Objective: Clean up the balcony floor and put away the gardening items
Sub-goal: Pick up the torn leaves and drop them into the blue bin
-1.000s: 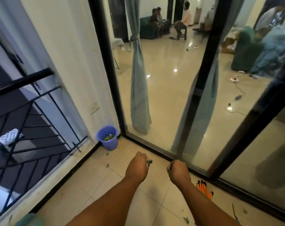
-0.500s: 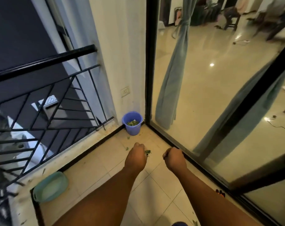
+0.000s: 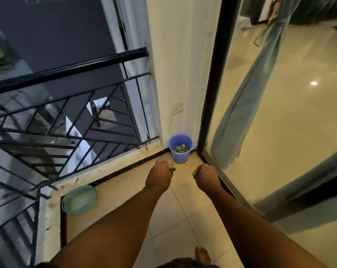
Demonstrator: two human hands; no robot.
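Observation:
My left hand [image 3: 160, 176] is a closed fist with green leaf scraps [image 3: 171, 169] sticking out of it. My right hand [image 3: 205, 176] is also clenched; nothing shows in it. Both are held out over the tiled balcony floor [image 3: 183, 219], a short way in front of a small blue bucket [image 3: 180, 147] that stands in the far corner with green leaves inside. A few leaf bits lie on the tiles near the bucket.
A teal basin [image 3: 79, 199] sits on the floor at the left by the black railing [image 3: 67, 105]. A glass sliding door with a dark frame [image 3: 212, 93] runs along the right. A bare foot [image 3: 202, 255] shows at the bottom.
The view has swung left and closer to the corner; the bucket now sits straight ahead of my fists. The orange gloves by the door track have left the view. Both hands stay clenched.

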